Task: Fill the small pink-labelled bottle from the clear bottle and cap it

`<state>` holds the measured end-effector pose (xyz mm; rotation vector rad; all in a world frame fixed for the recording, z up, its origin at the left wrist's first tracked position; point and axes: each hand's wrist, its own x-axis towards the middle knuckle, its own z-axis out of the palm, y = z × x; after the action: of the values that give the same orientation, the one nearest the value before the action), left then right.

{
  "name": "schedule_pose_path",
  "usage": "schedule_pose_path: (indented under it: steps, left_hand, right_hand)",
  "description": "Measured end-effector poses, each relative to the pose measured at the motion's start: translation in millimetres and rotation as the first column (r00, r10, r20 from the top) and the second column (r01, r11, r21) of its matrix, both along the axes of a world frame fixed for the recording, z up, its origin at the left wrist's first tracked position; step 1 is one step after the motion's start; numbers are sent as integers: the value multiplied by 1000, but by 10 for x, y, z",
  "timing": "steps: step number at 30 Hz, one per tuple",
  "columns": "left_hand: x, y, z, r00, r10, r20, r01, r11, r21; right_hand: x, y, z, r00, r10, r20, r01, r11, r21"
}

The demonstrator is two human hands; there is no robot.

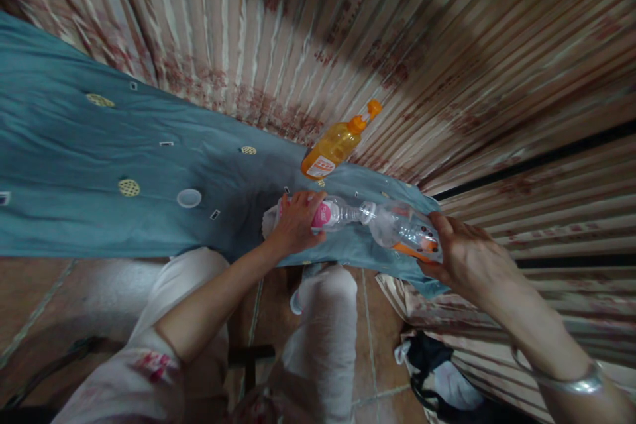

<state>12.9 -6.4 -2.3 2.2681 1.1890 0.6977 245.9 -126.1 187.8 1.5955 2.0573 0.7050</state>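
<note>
My left hand (298, 222) is wrapped round a clear plastic bottle with a pink label (322, 214), which lies on its side on the blue cloth. In my right hand (462, 252) is the base of a second clear bottle with orange and dark markings (405, 228). Its white neck (368, 212) meets the ribbed part of the pink-label bottle, end to end; I cannot tell whether the two are joined. Behind them stands an amber pump bottle (330, 149) with an orange pump head. A small round white lid or dish (189, 198) lies to the left.
The blue patterned cloth (64, 139) covers a narrow table. A pleated floral curtain (278, 33) hangs along its far side and right end. Below are the tiled floor (368, 344) and a black and white bag or cloth bundle (442, 371).
</note>
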Motion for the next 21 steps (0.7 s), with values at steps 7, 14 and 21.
schedule_pose_path:
  steps: [7,14,21]
  left_hand:
    - [-1,-2,13,1000,-4,-1,3,1000,-7]
    - [-1,0,-7,1000,-4,12,4,1000,-9]
    - [5,3,-25,1000,-1,20,1,1000,-3]
  right_hand:
    - [-2,-1,11,1000,6,6,-6,1000,-3]
    - [-3,9,10,999,12,30,-12,1000,8]
    - [-7,14,9,999,9,33,-10,1000,13]
